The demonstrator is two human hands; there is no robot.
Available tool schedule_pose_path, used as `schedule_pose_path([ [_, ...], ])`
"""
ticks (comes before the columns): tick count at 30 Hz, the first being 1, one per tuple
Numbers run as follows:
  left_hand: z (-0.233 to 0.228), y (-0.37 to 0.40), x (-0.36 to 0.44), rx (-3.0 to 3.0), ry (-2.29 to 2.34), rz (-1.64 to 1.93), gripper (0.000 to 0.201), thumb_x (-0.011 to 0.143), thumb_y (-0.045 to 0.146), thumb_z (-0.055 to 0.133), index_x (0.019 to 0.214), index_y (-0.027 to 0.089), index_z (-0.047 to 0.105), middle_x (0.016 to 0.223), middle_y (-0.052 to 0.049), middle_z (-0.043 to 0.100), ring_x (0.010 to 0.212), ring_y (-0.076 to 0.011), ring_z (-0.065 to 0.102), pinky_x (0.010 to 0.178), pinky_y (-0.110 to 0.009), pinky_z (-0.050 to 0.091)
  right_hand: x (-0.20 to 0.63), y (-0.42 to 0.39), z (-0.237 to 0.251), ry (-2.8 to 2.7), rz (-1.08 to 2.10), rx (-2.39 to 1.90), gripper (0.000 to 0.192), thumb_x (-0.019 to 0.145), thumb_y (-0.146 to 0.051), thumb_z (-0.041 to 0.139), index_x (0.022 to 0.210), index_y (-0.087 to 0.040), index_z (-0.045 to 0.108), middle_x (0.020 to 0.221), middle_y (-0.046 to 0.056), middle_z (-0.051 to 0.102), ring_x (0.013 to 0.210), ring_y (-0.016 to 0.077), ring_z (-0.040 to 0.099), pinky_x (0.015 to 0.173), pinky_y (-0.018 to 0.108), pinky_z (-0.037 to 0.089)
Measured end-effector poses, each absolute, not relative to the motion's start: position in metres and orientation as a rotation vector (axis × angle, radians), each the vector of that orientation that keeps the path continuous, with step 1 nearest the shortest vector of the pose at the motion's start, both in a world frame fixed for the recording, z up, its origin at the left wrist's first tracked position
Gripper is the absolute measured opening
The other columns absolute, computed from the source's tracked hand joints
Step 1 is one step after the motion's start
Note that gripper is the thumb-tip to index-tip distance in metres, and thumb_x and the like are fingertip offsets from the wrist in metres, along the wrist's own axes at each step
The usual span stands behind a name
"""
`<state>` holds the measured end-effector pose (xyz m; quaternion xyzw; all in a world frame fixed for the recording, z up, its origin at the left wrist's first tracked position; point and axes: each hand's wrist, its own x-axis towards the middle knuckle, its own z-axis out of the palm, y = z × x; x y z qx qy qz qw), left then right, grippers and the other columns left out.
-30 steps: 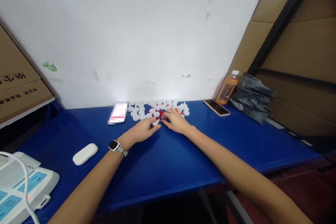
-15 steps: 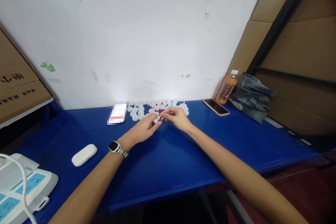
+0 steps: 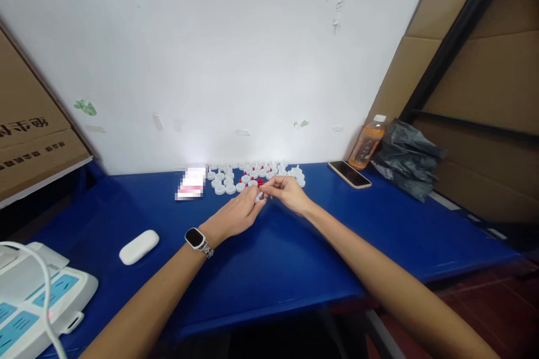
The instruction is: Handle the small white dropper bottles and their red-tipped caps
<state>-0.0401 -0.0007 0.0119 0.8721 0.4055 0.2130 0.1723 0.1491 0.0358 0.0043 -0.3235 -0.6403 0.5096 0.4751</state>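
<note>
My left hand, with a watch on its wrist, is closed around a white nozzle cap, part of which shows between the fingers. Close against it, my right hand pinches at the cap's tip; whatever is between those fingertips is too small to make out. Just beyond the hands lies a small heap of red tip caps, partly covered by the fingers. Around it stand several white nozzle caps, some bare and some with a red tip on top.
On the blue table a pixelated white and pink item lies left of the caps. A white case and a power strip sit nearer left. At right are a phone, an orange drink bottle and a black plastic bag.
My hands have drawn closer together, and less of the white cap shows between the left fingers. The view has shifted slightly.
</note>
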Motion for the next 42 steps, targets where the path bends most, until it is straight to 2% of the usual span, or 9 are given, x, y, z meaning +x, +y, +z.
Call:
schedule_pose_path([
  [10, 0.010, 0.001, -0.037, 2.308, 1.067, 0.785, 0.027, 0.101, 0.047, 0.029, 0.107, 0.021, 0.038, 0.110, -0.009, 0.055, 0.101, -0.0212, 0.057, 0.094, -0.041, 0.045, 0.142, 0.029, 0.006, -1.482, 1.202, -0.767, 0.036, 0.066, -0.050, 0.082, 0.068, -0.017, 0.066, 0.063, 0.001, 0.067, 0.059, 0.0120, 0.055, 0.062, 0.028, 0.045],
  [17, 0.006, 0.003, -0.038, 2.259, 1.107, 0.789, 0.058, 0.101, 0.049, 0.032, 0.149, 0.021, 0.016, 0.148, -0.019, 0.039, 0.140, -0.0290, 0.039, 0.115, -0.049, 0.031, 0.144, 0.016, 0.003, -1.387, 1.241, -0.783, 0.034, 0.067, -0.049, 0.081, 0.067, -0.019, 0.066, 0.065, 0.002, 0.067, 0.062, 0.0138, 0.058, 0.064, 0.029, 0.048],
  [21, 0.006, 0.003, -0.035, 2.254, 1.101, 0.738, 0.061, 0.101, 0.051, 0.031, 0.151, 0.019, 0.018, 0.143, -0.019, 0.046, 0.134, -0.0300, 0.047, 0.112, -0.050, 0.034, 0.145, 0.011, 0.001, -1.345, 1.267, -0.763, 0.033, 0.066, -0.047, 0.082, 0.069, -0.019, 0.067, 0.065, 0.002, 0.067, 0.061, 0.0132, 0.057, 0.064, 0.029, 0.047],
  [26, 0.011, 0.000, -0.017, 2.243, 1.030, 0.776, 0.061, 0.101, 0.051, 0.033, 0.151, 0.019, 0.018, 0.133, -0.015, 0.055, 0.123, -0.0267, 0.055, 0.107, -0.044, 0.040, 0.162, 0.007, 0.011, -1.398, 1.226, -0.784, 0.032, 0.068, -0.048, 0.081, 0.071, -0.018, 0.069, 0.067, 0.002, 0.068, 0.061, 0.0129, 0.057, 0.062, 0.028, 0.047],
  [30, 0.012, 0.015, 0.005, 2.270, 1.055, 0.780, 0.075, 0.096, 0.054, 0.044, 0.153, 0.020, 0.011, 0.113, -0.010, 0.060, 0.092, -0.0214, 0.061, 0.083, -0.036, 0.050, 0.203, 0.027, 0.025, -1.556, 1.043, -0.878, 0.030, 0.073, -0.046, 0.076, 0.076, -0.017, 0.069, 0.065, 0.002, 0.068, 0.059, 0.0135, 0.058, 0.059, 0.027, 0.047],
  [33, 0.007, 0.033, 0.019, 2.299, 1.067, 0.808, 0.062, 0.096, 0.051, 0.044, 0.147, 0.019, 0.027, 0.094, -0.004, 0.060, 0.074, -0.0164, 0.057, 0.070, -0.031, 0.047, 0.239, 0.061, 0.036, -1.584, 0.773, -1.025, 0.021, 0.076, -0.036, 0.072, 0.077, -0.016, 0.067, 0.066, 0.003, 0.068, 0.059, 0.0143, 0.060, 0.058, 0.026, 0.047],
  [36, -0.001, 0.044, 0.030, 2.350, 1.098, 0.766, 0.036, 0.097, 0.045, 0.041, 0.120, 0.019, 0.052, 0.081, -0.001, 0.058, 0.068, -0.0155, 0.054, 0.064, -0.029, 0.042, 0.263, 0.101, 0.042, -1.629, 0.509, -1.225, 0.007, 0.076, -0.022, 0.066, 0.074, -0.015, 0.066, 0.070, 0.005, 0.070, 0.066, 0.0157, 0.064, 0.062, 0.026, 0.047],
  [39, -0.010, 0.044, 0.035, 2.393, 1.120, 0.742, 0.025, 0.096, 0.039, 0.042, 0.096, 0.020, 0.058, 0.080, -0.002, 0.059, 0.069, -0.0161, 0.054, 0.063, -0.029, 0.041, 0.267, 0.137, 0.042, -1.698, 0.363, -1.405, 0.006, 0.076, -0.015, 0.062, 0.075, -0.013, 0.068, 0.074, 0.007, 0.072, 0.069, 0.0157, 0.066, 0.066, 0.025, 0.047],
  [42, -0.015, 0.040, 0.035, 2.453, 1.106, 0.720, 0.023, 0.096, 0.035, 0.041, 0.088, 0.020, 0.057, 0.080, -0.002, 0.058, 0.074, -0.0176, 0.055, 0.066, -0.030, 0.041, 0.259, 0.165, 0.036, -1.809, 0.219, -1.561, 0.011, 0.079, -0.014, 0.060, 0.080, -0.013, 0.071, 0.080, 0.008, 0.074, 0.073, 0.0154, 0.066, 0.069, 0.023, 0.047],
])
